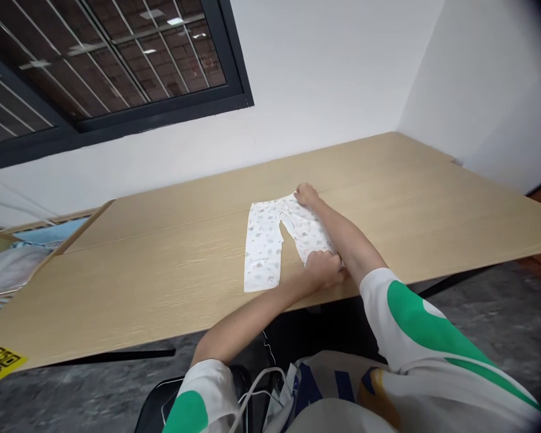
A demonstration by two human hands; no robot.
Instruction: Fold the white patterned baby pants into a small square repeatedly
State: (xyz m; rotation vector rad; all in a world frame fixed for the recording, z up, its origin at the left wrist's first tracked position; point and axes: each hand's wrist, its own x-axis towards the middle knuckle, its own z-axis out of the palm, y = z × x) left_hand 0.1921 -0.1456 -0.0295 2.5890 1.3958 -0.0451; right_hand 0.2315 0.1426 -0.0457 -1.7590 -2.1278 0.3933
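A small pair of white trousers with a scattered print lies spread on the wooden table, its waist toward the wall and its legs toward me. My right hand is closed on the right corner of the waist. My left hand grips the bottom of the right trouser leg, with its fingers curled over the cloth. The left trouser leg lies flat, untouched. My right forearm passes over the outer edge of the right leg and hides part of it.
The light wooden table runs along a white wall under a barred window. An open box with folded cloth stands at the far left. A yellow label is on the near left corner. A black chair is below.
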